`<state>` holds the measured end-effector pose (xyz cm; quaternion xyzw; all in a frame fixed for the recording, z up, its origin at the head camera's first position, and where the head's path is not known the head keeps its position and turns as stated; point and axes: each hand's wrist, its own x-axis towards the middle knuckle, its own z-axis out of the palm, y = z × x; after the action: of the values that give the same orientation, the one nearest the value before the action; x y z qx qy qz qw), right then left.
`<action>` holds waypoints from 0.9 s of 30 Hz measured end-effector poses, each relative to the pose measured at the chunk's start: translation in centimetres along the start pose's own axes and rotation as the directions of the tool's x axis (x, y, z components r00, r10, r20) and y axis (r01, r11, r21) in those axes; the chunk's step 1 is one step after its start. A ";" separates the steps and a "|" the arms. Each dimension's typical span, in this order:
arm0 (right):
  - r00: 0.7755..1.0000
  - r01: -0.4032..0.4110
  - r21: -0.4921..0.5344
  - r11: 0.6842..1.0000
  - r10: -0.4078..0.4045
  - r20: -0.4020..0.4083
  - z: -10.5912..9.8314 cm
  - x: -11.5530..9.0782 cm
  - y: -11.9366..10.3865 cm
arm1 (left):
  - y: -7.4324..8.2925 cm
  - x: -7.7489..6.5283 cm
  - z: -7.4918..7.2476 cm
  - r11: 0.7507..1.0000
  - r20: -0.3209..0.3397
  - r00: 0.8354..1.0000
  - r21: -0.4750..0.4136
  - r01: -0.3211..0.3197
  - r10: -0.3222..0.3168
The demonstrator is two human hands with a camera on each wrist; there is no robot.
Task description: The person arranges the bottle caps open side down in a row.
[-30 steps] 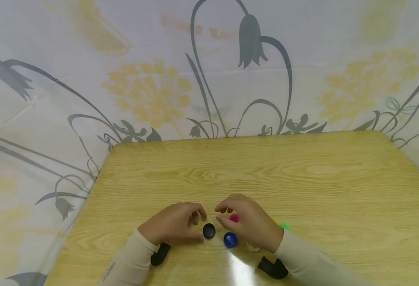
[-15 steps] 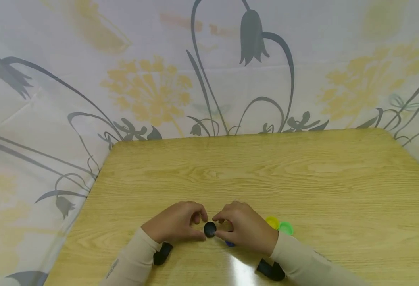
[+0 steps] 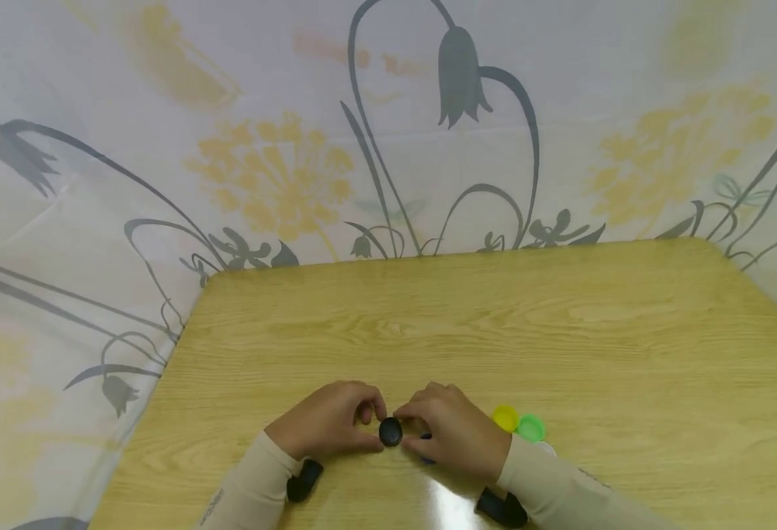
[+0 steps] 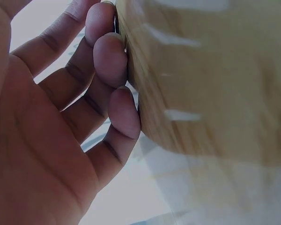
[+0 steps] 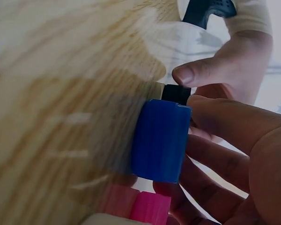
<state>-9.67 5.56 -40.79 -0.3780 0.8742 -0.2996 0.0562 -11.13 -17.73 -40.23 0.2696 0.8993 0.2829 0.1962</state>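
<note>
A small round black bottle cap (image 3: 391, 432) sits on the table between the two hands. My left hand (image 3: 332, 419) holds its left side, thumb at the near edge and curled index finger at the far edge. From the other side my right hand (image 3: 461, 429) grips the same cap with thumb and index finger. In the right wrist view the black cap (image 5: 176, 94) shows between both thumbs. Beneath the right palm stands a blue cap (image 5: 161, 140), mostly hidden from the head view. The left wrist view shows the left fingertips (image 4: 124, 112) right at the tabletop.
A yellow cap (image 3: 505, 418), a green cap (image 3: 531, 428) and a white cap (image 3: 545, 447) lie by the right wrist. In the right wrist view a pink cap (image 5: 151, 207) stands beyond the blue one. Black wrist devices sit under both sleeves. The wooden table (image 3: 388, 324) meets a patterned cloth.
My right hand has come left and down until its thumb and index finger reach the black cap, covering the pink and most of the blue cap. Yellow and green caps are uncovered. The left fingertips have closed in.
</note>
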 end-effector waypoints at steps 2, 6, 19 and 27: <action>1.000 0.010 -0.003 1.000 -0.010 -0.008 0.0 0.0 0.1 | 0.0 0.1 0.0 1.000 -0.002 1.000 -0.002 -0.002 0.002; 1.000 0.020 0.000 1.000 -0.020 -0.016 0.2 0.0 0.2 | -0.1 0.2 0.1 1.000 0.002 1.000 -0.022 0.000 0.000; 1.000 0.003 0.049 0.999 -0.002 -0.006 0.1 0.3 0.0 | 0.0 0.2 0.1 0.998 0.003 1.000 -0.062 -0.025 0.025; 0.999 -0.030 0.107 0.994 0.031 -0.011 -0.3 0.3 -0.1 | 0.2 0.2 0.1 0.991 0.008 0.999 -0.125 -0.043 0.044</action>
<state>-9.92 5.45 -40.50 -0.3593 0.8629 -0.3474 0.0754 -11.22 -17.43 -40.21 0.2779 0.8728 0.3411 0.2114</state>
